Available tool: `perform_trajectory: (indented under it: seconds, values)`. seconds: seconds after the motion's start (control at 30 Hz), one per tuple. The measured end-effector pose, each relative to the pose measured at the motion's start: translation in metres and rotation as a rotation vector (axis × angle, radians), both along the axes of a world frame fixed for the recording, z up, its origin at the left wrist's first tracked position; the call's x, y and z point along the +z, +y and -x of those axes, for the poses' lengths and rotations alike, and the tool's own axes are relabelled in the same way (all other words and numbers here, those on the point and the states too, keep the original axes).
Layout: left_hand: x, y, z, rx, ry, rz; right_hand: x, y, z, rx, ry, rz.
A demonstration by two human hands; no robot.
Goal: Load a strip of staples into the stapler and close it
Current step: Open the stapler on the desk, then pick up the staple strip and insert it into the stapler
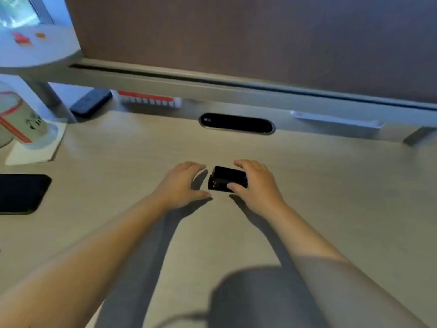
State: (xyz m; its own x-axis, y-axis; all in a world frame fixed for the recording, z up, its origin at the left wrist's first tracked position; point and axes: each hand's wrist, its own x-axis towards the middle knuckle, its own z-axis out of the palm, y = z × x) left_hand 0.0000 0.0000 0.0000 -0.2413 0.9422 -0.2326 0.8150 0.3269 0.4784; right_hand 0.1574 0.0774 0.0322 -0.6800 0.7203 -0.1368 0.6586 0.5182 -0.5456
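A small black stapler (225,177) lies on the light wooden desk (331,185), in the middle of the view. My right hand (256,183) wraps its right side, thumb on the near edge and fingers over the far edge. My left hand (183,183) hovers just to its left, fingers spread, touching nothing. The stapler looks closed. I see no strip of staples.
A black phone (21,192) lies at the left edge. A clear cup (21,121) stands on a white napkin at the far left. A dark cable grommet (236,123) sits at the back centre, below a brown partition (236,31). A red-and-white box (149,100) lies behind.
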Motion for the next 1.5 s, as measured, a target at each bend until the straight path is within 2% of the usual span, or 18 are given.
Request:
perform_trajectory:
  seconds: [0.33, 0.57, 0.77, 0.93, 1.1, 1.27, 1.5]
  values:
    - [-0.029, 0.017, -0.001, 0.139, -0.127, -0.252, -0.028, 0.004, 0.015, -0.116, 0.114, -0.010]
    - [-0.031, 0.017, -0.002, 0.149, -0.133, -0.262, -0.025, 0.005, 0.015, -0.122, 0.189, 0.019]
    - [-0.027, 0.016, -0.003, 0.137, -0.103, -0.258, -0.013, 0.006, 0.004, -0.208, 0.479, 0.171]
    - [-0.027, 0.014, -0.004, 0.116, -0.066, -0.253, -0.006, 0.006, -0.018, -0.344, 0.666, 0.174]
    - [-0.027, 0.012, -0.011, 0.125, -0.056, -0.267, -0.011, 0.013, -0.047, -0.472, 0.727, 0.074]
    - [-0.029, 0.008, -0.022, 0.128, -0.061, -0.311, -0.017, 0.020, -0.071, -0.601, 0.798, 0.191]
    - [-0.034, 0.001, -0.044, 0.060, -0.040, -0.315, -0.041, 0.024, -0.105, -0.759, 0.814, 0.228]
